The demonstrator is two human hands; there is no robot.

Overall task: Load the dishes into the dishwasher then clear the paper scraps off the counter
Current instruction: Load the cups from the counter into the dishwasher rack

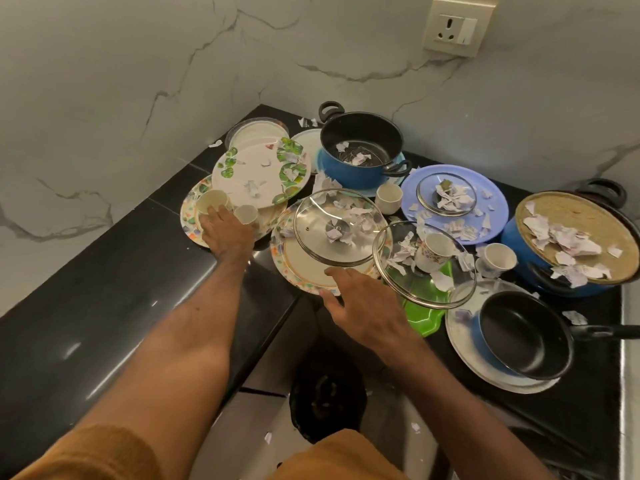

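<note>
On the black counter [104,306], the left hand [227,233] fingers meet a cup [212,202], grip unclear; the right hand [360,306] fingers, loosely spread, bracket the plate [298,268] rim, seemingly to lift it.

A home kitchen: black counter [86,306], marble walls [104,81], pots [360,147]

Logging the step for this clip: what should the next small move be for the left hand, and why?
Probably close the left hand on the cream cup at its fingertips and lift it away. That cup and a second cup sit on the plate stack, so those plates likely cannot be loaded first. The right hand hovers open, holding nothing.
</note>
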